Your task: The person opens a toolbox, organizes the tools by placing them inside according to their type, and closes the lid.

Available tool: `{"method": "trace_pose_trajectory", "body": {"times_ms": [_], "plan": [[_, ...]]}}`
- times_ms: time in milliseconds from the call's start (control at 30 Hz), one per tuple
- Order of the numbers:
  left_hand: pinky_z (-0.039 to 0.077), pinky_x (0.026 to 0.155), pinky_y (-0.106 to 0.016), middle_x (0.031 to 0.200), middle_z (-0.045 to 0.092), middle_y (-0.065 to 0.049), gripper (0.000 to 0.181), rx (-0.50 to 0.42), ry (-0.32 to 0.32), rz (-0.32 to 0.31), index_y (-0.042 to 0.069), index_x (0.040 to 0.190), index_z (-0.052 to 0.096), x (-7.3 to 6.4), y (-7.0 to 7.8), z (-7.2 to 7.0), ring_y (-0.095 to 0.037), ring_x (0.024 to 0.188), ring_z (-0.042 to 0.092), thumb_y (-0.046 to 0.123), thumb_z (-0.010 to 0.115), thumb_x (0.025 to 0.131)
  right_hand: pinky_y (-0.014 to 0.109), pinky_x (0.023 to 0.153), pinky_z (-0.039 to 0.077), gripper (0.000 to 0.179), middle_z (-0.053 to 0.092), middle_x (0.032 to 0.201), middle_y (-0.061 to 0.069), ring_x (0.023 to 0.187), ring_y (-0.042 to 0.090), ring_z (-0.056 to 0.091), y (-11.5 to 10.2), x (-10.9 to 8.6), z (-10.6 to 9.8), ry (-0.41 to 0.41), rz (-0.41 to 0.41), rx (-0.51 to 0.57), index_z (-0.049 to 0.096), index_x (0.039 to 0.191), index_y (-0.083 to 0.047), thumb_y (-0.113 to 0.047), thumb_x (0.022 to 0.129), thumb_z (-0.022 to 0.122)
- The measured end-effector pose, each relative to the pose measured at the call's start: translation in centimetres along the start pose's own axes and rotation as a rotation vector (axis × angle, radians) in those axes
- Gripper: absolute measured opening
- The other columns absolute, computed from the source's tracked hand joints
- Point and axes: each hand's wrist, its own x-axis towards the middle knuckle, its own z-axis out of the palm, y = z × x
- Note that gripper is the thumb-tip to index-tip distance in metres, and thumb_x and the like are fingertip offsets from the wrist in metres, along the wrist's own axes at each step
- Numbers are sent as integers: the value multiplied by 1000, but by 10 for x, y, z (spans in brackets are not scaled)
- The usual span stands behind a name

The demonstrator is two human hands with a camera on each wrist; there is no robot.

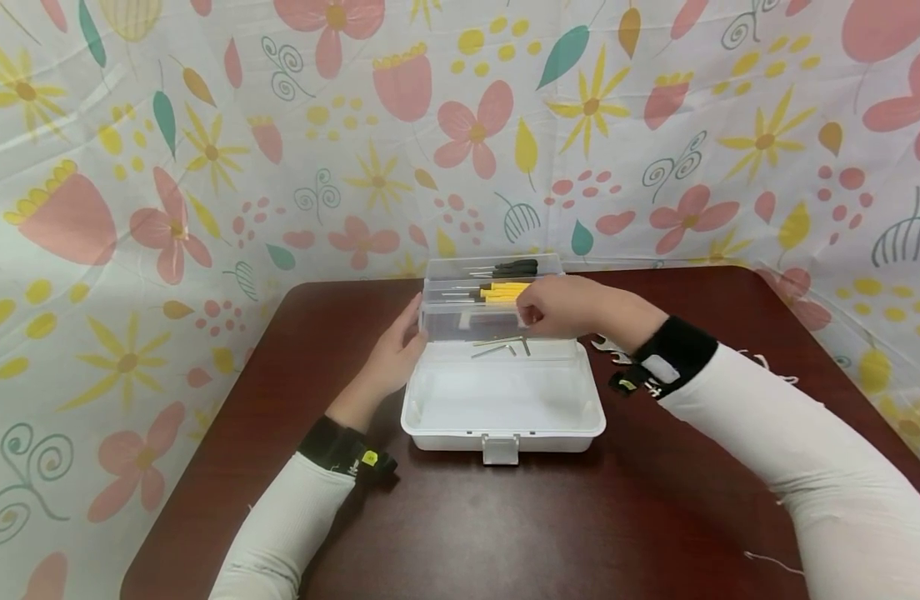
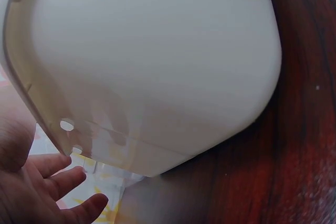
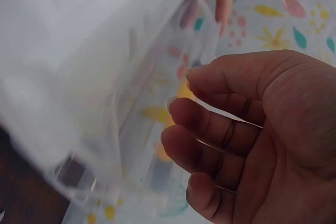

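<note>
A white toolbox (image 1: 505, 442) stands unlatched on the table, its clear tiered trays (image 1: 460, 321) raised at the back. Black-handled screwdrivers (image 1: 516, 268) lie in the top tier, with yellow-handled screwdrivers (image 1: 497, 292) below them. Hex keys (image 1: 497, 350) rest lower down, near the box's back edge. My left hand (image 1: 388, 358) is at the trays' left side; the left wrist view has its fingers (image 2: 65, 182) spread loosely by the box's corner. Over the trays' right end is my right hand (image 1: 568, 304), its fingers (image 3: 197, 150) loosely bent with nothing visible between them.
Metal wrenches (image 1: 608, 346) lie right of the box, partly hidden by the right wrist. White strings (image 1: 775, 562) lie on the dark red table (image 1: 460, 533). A flowered curtain (image 1: 475, 133) hangs behind the table and along its sides.
</note>
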Motion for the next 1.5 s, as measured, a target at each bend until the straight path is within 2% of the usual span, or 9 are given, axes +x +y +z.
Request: {"method": "trace_pose_trajectory", "body": {"times_ms": [167,300,400,600,867,1200,1333,1500], "plan": [[46,113,-56,164,43,-7,64,19,-3,-15,31,166,21,0,1,0,-31,144,52,29,47,107,33,68,47,5,64,85,0,72,17,56,26,-20,-5,12,61,48,70,93,-16,-14,95,65],[47,113,-55,164,43,-4,64,25,-3,-23,32,166,20,0,1,0,-30,143,52,29,47,107,34,69,48,6,66,83,1,72,17,56,52,-36,0,37,113,85,71,91,-15,-14,93,66],[47,112,-55,164,43,-5,64,22,2,-17,29,166,21,-1,2,0,-31,143,53,28,47,107,35,72,49,5,67,86,0,75,16,57,73,-49,6,70,142,95,70,88,-15,-15,92,68],[46,112,-56,164,43,-4,64,22,6,-14,30,166,21,-1,2,0,-31,143,52,30,47,107,39,77,53,4,72,95,0,84,16,61,110,-75,19,103,178,143,74,93,-14,-16,92,71],[46,113,-56,164,43,-5,64,18,7,-6,30,166,21,0,0,0,-33,144,51,26,47,107,37,70,52,12,73,97,5,82,19,60,148,-101,48,90,296,232,75,101,-7,-15,93,70],[46,112,-57,165,41,-4,66,29,7,-3,28,166,21,0,1,0,-33,144,51,20,48,107,39,69,50,17,73,102,14,83,24,59,169,-118,75,110,382,262,75,104,-3,-10,91,65],[47,111,-58,166,40,-5,66,4,-4,16,26,166,20,0,-1,1,-36,144,50,18,47,107,39,69,50,20,72,103,16,82,25,58,175,-121,83,108,410,269,74,107,-2,-8,91,63],[48,110,-58,166,39,-4,65,5,-8,6,27,166,20,0,1,0,-35,144,51,24,47,107,39,68,50,23,71,105,19,82,26,58,180,-123,90,113,439,270,72,109,0,-9,91,62]]}}
